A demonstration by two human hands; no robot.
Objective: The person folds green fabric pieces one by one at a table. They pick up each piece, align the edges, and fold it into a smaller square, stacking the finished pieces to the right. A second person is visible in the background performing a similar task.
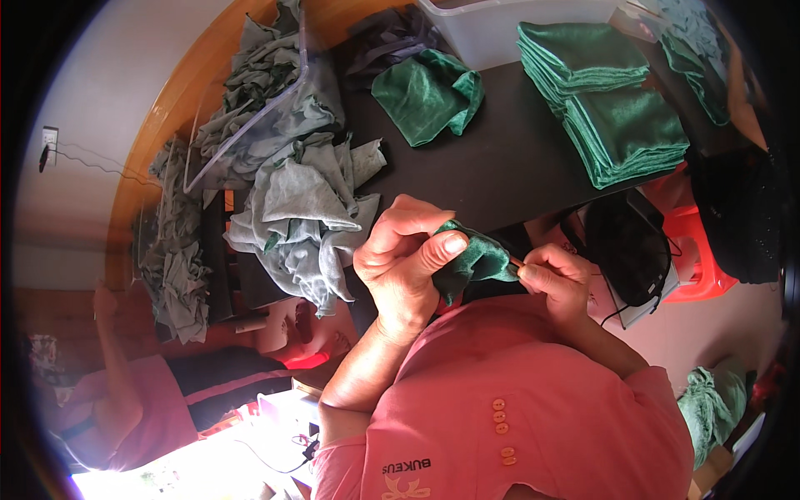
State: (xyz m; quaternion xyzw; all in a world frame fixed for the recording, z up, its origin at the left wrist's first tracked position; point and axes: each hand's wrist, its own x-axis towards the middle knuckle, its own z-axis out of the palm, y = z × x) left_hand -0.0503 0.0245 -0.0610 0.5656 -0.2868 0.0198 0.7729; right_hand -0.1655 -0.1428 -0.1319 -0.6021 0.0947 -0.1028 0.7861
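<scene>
A small green velvet piece [479, 260], partly folded, is gripped in my left hand [406, 254] between the thumb and bent fingers. My right hand [557, 279] is closed at its right end, pinching a thin brownish stick-like tool [515, 262] whose tip meets the cloth. Most of that tool is hidden by my fingers. Beyond my hands, a crumpled green velvet piece [427, 96] lies on the dark table. Neat stacks of folded green velvet pieces [621, 125] stand at the table's right. Left of my left hand, a heap of grey-green cloth pieces [304, 204] spills over the table's edge.
A clear plastic bin [250, 137] full of cloth pieces stands at the left. Another translucent bin [500, 29] sits at the far edge. A black bag [625, 250] and a red stool [700, 254] are at the right. Another person [137, 400] is at the lower left.
</scene>
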